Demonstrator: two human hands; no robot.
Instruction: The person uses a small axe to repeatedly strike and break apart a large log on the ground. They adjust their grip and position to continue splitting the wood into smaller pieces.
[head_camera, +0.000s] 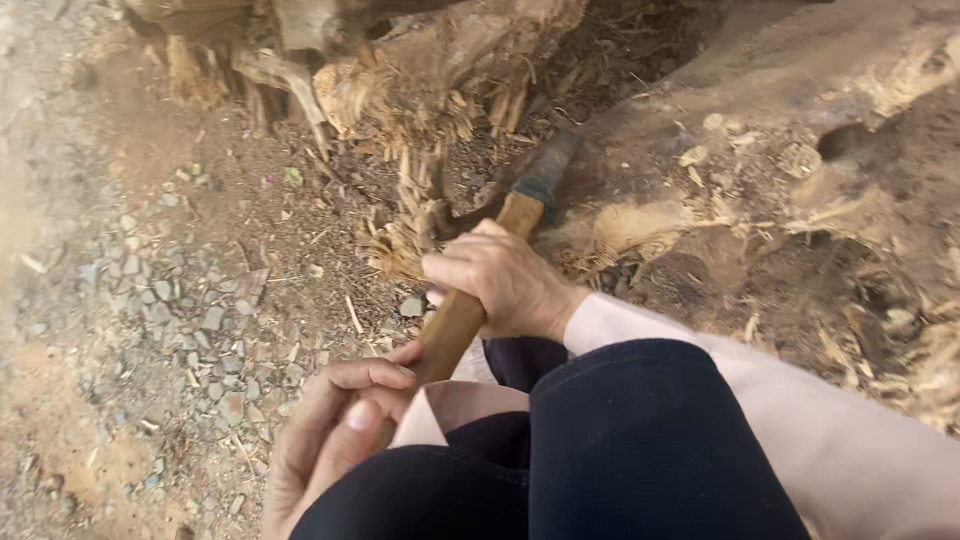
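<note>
A tool with a light wooden handle (455, 320) and a dark metal head (545, 175) points away from me toward a splintered tree stump (420, 90). My right hand (505, 280) grips the handle near its middle. My left hand (335, 425) wraps the handle's near end, close to my dark-trousered knees (620, 440). The metal head rests against frayed wood fibres at the stump's base.
Reddish dirt with grey gravel (190, 330) and wood chips spreads to the left. A large mound of rotted wood and soil (800, 180) rises on the right. Roots (280, 80) hang from the stump at the top.
</note>
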